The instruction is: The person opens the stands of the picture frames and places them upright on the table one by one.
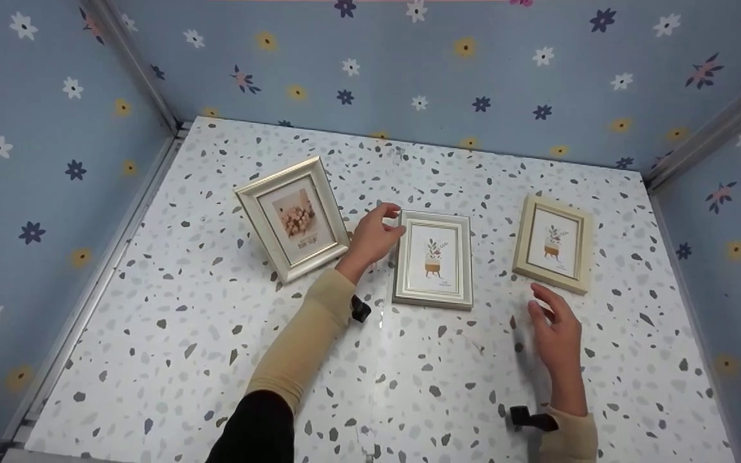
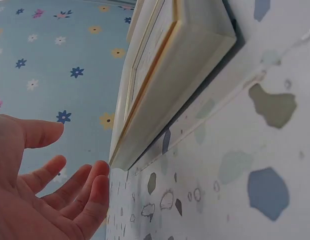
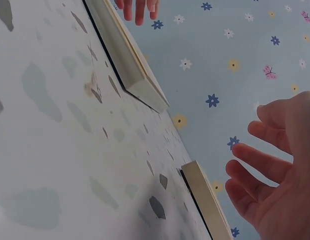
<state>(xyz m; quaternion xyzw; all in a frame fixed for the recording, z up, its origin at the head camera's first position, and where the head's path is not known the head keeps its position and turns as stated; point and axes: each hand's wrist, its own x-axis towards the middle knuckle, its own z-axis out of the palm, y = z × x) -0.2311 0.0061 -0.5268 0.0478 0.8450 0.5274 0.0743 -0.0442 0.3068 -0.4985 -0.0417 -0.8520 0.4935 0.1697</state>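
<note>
My left hand (image 1: 374, 238) hovers at the left edge of the middle photo frame (image 1: 401, 270), its fingers relaxed and holding nothing. That frame is silver-white, lies flat, and shows a potted-plant print. In the left wrist view the left hand (image 2: 60, 190) has its fingers spread beside the frame's edge (image 2: 180, 90). Left of it, a larger champagne-coloured photo frame (image 1: 258, 222) with a flower picture stands propped up, leaning back. My right hand (image 1: 557, 331) is loosely bent and bare, just below a cream photo frame (image 1: 521, 247) lying flat at the right.
The frames rest on a white terrazzo-patterned table (image 1: 152, 360). Blue flower-patterned panels (image 1: 396, 71) close it in at the back, left and right, with metal rails (image 1: 97, 302) along the side edges. Black straps with small mounts (image 1: 361, 310) sit at both wrists.
</note>
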